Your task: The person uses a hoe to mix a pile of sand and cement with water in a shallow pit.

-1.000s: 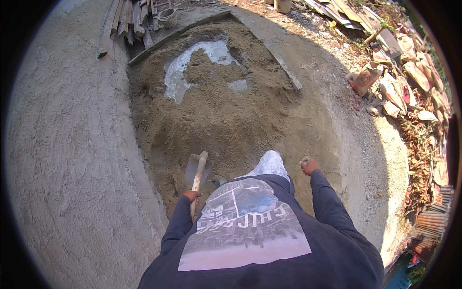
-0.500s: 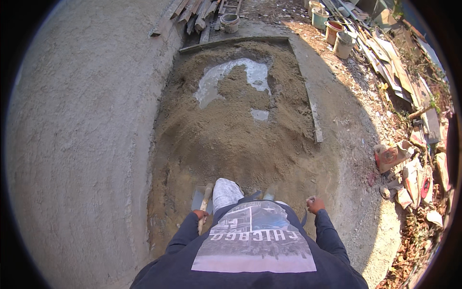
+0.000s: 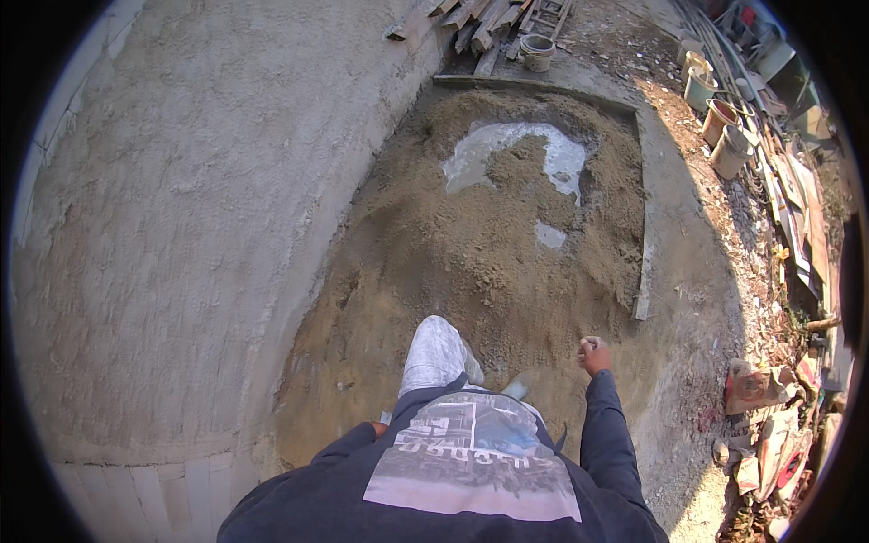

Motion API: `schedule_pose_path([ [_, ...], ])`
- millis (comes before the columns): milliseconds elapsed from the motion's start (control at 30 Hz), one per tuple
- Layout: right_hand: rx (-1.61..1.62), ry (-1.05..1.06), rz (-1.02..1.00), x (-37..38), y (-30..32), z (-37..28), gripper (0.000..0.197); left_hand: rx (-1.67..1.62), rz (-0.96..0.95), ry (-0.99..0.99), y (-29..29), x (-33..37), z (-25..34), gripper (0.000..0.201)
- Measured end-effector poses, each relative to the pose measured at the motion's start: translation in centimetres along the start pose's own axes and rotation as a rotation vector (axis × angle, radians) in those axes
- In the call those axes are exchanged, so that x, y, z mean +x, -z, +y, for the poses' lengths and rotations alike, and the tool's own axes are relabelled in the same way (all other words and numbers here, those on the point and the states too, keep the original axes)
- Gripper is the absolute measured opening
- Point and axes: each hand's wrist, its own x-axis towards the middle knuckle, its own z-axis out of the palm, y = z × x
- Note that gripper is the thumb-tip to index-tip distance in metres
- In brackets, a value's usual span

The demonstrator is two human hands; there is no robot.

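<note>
My left hand is low beside my left hip, mostly hidden by my dark shirt. A sliver of a pale flat tool shows against it; the rest of this wooden-handled tool is out of sight. Out in front on the right, my right hand is curled closed above the wet ground, and whatever its fingers may hold is hidden. Ahead of my pale trouser leg lies a broad heap of brown sand. Greyish-white liquid pools in a hollow at its far part.
Wooden boards border the heap on the far and right sides. A rough grey plastered surface runs along the left. Several buckets stand at the far right near planks. Crumpled sacks lie on the right. Timber is stacked at the back.
My view has turned, so the heap appears farther right. My right hand has reached forward. My left hand has drawn back beside my body, and its wooden-handled tool has gone mostly out of sight.
</note>
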Motion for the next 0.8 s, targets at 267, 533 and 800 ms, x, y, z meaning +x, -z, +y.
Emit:
schedule_pose_path([
  [267, -0.29, -0.154, 0.122, -2.3, -1.3, 0.5, 0.018, 0.058, 0.249, -0.057, 10.3, 8.0, -3.3, 0.037],
  [533, -0.396, -0.378, -0.082, -13.8, -13.2, 5.0, 0.021, -0.618, 0.092, -0.064, 21.5, 6.8, 0.8, 0.028],
  [800, -0.681, -0.004, 0.109, -16.3, -17.3, 6.0, 0.04, -0.534, 0.065, -0.209, 26.1, 10.7, 2.8, 0.025],
])
